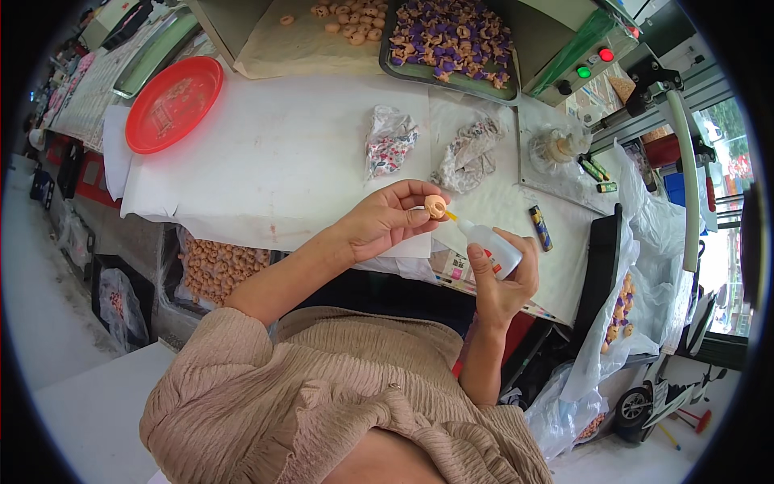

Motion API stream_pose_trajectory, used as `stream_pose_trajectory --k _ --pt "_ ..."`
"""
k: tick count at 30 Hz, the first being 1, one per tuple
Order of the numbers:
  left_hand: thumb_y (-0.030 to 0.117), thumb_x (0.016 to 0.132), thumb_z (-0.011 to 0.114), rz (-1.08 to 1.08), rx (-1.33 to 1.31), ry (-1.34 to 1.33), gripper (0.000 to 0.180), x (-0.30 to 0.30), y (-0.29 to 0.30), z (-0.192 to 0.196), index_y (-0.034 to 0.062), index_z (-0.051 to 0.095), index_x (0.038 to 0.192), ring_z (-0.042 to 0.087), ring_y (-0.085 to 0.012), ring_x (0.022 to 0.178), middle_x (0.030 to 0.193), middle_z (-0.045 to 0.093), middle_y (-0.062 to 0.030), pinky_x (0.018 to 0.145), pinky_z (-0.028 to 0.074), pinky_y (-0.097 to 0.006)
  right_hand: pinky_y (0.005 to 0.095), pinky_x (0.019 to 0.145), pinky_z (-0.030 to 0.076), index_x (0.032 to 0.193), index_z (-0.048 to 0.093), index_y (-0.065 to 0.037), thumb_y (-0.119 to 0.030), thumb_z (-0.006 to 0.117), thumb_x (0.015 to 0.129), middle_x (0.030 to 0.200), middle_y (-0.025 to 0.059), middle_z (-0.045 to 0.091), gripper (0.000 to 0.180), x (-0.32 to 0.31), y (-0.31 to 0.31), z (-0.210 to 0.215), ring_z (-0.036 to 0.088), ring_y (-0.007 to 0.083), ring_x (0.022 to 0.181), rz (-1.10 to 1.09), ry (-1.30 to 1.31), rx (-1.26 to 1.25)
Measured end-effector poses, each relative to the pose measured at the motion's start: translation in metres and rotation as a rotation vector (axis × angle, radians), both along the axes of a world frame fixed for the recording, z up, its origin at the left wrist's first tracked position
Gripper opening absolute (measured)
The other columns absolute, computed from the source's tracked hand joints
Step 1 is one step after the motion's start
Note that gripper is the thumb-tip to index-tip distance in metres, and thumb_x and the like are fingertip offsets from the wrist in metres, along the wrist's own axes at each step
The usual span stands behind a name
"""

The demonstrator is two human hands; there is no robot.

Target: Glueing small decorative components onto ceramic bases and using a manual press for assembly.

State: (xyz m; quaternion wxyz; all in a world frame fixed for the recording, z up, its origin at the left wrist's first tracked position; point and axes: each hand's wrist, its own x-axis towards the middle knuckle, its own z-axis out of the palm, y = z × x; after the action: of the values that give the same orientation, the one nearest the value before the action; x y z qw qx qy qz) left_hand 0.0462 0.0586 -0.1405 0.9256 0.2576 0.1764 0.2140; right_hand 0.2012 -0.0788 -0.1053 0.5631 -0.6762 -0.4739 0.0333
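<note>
- Evidently, the left grip (385,216) grasps a small peach-coloured piece (433,202), pinched between thumb and fingers; the right grip (509,278) is wrapped round a squeeze bottle (493,248).
- The peach-coloured piece is rounded, with a darker hollow facing the right grip. It looks light and fairly firm; being round, it could roll in a pinch, so its outer sides, clear of the hollow, seem the best hold.
- The squeeze bottle is pale and translucent, probably light and soft-walled, best held round its body with mild pressure. Its slim yellow nozzle (452,217) points at the piece; whether they touch, I cannot tell.
- Beyond the left grip, a smooth white sheet (274,161) covers the worktop, bearing a crumpled, limp floral bundle (391,143); farther left sits a round red plate (176,105).
- Beyond both grips, a dark rimmed tray (448,91) carries knobbly purple-and-peach pieces (451,40).
- Just right of the right grip lies a smooth blue-and-yellow cylinder (541,228).
</note>
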Motion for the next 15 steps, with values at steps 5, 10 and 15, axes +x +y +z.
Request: stream_pose_trajectory --k 5,10,15 --pt "-0.002 0.089 0.058 -0.005 0.0 0.003 0.032 0.0013 0.0011 -0.0028 0.0036 0.052 0.12 0.057 -0.021 0.114 0.128 0.054 -0.0125 0.099 0.049 -0.032 0.027 0.058 0.044 0.094 0.066 -0.003 -0.018 0.086 0.067 0.079 0.0059 0.058 0.037 0.0016 0.0024 -0.0027 0.056 0.0157 0.067 0.024 0.024 -0.025" --pt "-0.002 0.089 0.058 -0.005 0.013 0.003 0.032 0.0015 0.0033 -0.0038 0.0037 0.052 0.12 0.056 -0.0205 0.115 0.128 0.054 -0.0125 0.099 0.049 -0.032 0.0254 0.061 0.043 0.093 0.066 -0.001 -0.017 0.085 0.069 0.08 0.0046 0.057 0.035 0.0021 0.0015 0.0002 0.056 0.0139 0.069 0.028 0.039 -0.048" --pt "-0.001 0.09 0.058 -0.006 0.024 0.009 0.031 0.0034 0.0038 -0.0028 0.0038 0.052 0.121 0.056 -0.0203 0.116 0.128 0.054 -0.0125 0.099 0.049 -0.032 0.0244 0.064 0.043 0.093 0.065 0.0 -0.017 0.084 0.071 0.081 0.0036 0.056 0.033 0.0044 -0.0001 0.0026 0.055 0.0124 0.071 0.026 0.034 -0.059"
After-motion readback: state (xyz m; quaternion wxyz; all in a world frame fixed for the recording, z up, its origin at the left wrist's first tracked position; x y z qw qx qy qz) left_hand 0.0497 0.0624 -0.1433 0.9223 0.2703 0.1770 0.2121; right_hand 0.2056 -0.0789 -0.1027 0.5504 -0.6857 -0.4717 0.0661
